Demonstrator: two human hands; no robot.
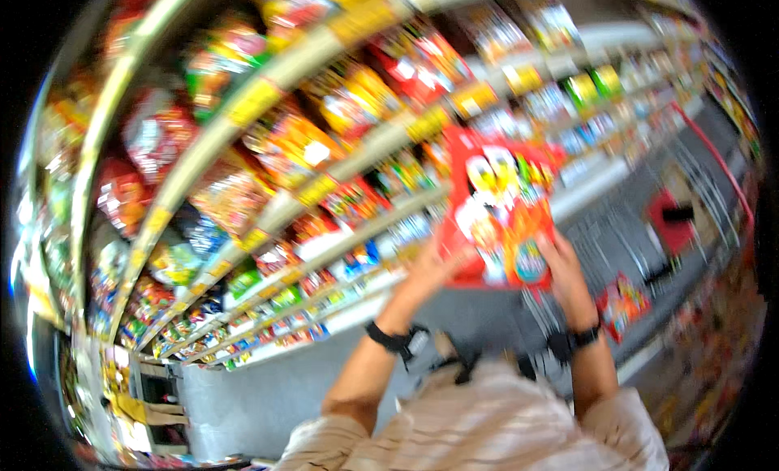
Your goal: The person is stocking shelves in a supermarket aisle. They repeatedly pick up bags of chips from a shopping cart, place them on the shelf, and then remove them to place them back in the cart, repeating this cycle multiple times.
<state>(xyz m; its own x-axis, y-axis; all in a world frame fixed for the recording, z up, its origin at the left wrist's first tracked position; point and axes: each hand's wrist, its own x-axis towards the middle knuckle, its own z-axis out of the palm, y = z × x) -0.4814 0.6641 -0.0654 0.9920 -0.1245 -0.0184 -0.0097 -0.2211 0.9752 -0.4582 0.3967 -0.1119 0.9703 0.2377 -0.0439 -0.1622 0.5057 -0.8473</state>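
Head view: snack shelves [268, 159] behind red packet [499, 207], cart [649, 227] beside.

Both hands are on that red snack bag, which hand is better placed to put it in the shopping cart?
Probably the right hand: it grips the red bag's lower right corner, on the side where the shopping cart stands. The left hand holds the lower left edge, nearer the shelves.
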